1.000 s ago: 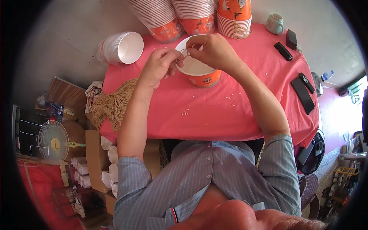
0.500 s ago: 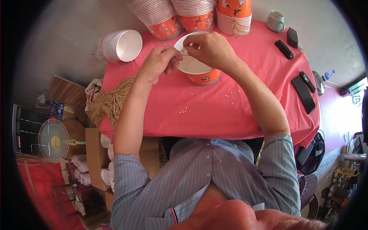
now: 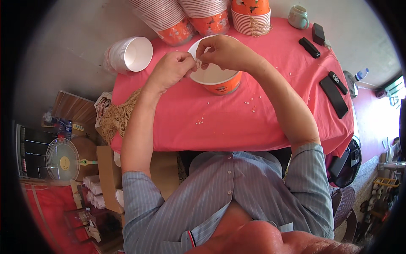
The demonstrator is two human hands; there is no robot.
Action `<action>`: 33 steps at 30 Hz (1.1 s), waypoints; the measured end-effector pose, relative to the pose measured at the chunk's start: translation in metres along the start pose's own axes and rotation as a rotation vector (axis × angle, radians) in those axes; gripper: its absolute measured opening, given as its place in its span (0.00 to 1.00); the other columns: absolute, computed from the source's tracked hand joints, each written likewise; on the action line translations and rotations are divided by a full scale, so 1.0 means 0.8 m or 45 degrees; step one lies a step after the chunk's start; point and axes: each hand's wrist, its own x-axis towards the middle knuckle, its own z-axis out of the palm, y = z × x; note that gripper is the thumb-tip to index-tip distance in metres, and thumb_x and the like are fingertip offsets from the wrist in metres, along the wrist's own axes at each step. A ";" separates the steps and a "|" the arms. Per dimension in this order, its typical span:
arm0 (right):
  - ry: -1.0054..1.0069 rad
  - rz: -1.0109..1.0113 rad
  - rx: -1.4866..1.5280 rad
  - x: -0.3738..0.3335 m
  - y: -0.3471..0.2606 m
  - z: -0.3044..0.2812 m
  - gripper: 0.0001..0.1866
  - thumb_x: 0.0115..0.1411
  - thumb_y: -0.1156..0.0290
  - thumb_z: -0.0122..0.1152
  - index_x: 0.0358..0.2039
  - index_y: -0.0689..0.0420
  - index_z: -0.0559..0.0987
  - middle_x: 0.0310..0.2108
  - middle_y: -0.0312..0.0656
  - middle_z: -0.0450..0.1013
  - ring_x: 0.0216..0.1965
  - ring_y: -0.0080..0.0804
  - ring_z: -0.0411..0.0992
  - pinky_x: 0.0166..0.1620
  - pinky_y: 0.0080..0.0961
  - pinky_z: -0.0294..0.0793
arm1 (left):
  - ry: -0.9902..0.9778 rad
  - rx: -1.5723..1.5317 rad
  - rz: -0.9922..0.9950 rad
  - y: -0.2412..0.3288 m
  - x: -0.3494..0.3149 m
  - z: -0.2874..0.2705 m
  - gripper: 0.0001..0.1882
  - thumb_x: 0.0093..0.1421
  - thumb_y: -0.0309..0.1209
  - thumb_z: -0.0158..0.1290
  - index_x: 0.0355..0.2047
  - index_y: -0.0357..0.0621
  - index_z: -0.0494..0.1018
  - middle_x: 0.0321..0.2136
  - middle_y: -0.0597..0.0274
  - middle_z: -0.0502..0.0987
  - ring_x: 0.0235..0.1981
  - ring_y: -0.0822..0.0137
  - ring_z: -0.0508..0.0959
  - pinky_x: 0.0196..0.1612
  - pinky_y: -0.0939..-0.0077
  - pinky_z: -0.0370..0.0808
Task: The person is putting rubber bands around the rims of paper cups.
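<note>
My left hand (image 3: 172, 71) and my right hand (image 3: 223, 53) are close together above a paper bucket (image 3: 220, 88), which is white inside with an orange patterned outside. Both hands are closed in a pinch on a thin tan string (image 3: 200, 65), which shows as a short loop between the fingertips. The bucket stands upright on the pink tablecloth, and my right hand covers part of its rim. At the left edge of the table hangs a bundle of similar tan strings (image 3: 120, 114).
Wrapped stacks of orange buckets (image 3: 171, 29) stand at the back, with a white stack (image 3: 137, 55) lying at the left. Small pale beads (image 3: 199, 122) dot the pink cloth (image 3: 220, 135). A mug (image 3: 298, 17), a black phone (image 3: 334, 97) and other dark items lie at the right.
The whole view has shifted slightly. My left fingers are curled in more, and the string between my hands has changed shape. The bucket remains beneath them.
</note>
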 end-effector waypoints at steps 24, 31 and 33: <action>-0.033 0.026 -0.109 -0.002 0.000 -0.006 0.14 0.58 0.67 0.73 0.45 0.56 0.89 0.40 0.38 0.87 0.47 0.29 0.83 0.56 0.30 0.79 | -0.052 0.372 0.148 0.008 0.001 0.005 0.15 0.62 0.36 0.57 0.31 0.34 0.85 0.19 0.61 0.74 0.24 0.71 0.72 0.31 0.68 0.70; -0.036 0.022 -0.124 -0.003 0.000 -0.006 0.16 0.58 0.66 0.74 0.47 0.56 0.90 0.41 0.39 0.87 0.48 0.29 0.82 0.57 0.31 0.79 | -0.068 0.433 0.111 0.015 0.000 0.005 0.16 0.62 0.36 0.57 0.33 0.33 0.85 0.20 0.57 0.77 0.24 0.70 0.75 0.32 0.67 0.71; -0.021 0.007 -0.147 -0.002 -0.001 -0.004 0.16 0.59 0.66 0.73 0.47 0.56 0.89 0.41 0.38 0.87 0.47 0.29 0.83 0.57 0.31 0.79 | -0.057 0.411 0.144 0.007 0.001 0.005 0.16 0.62 0.37 0.57 0.33 0.33 0.85 0.20 0.57 0.77 0.24 0.70 0.75 0.32 0.67 0.72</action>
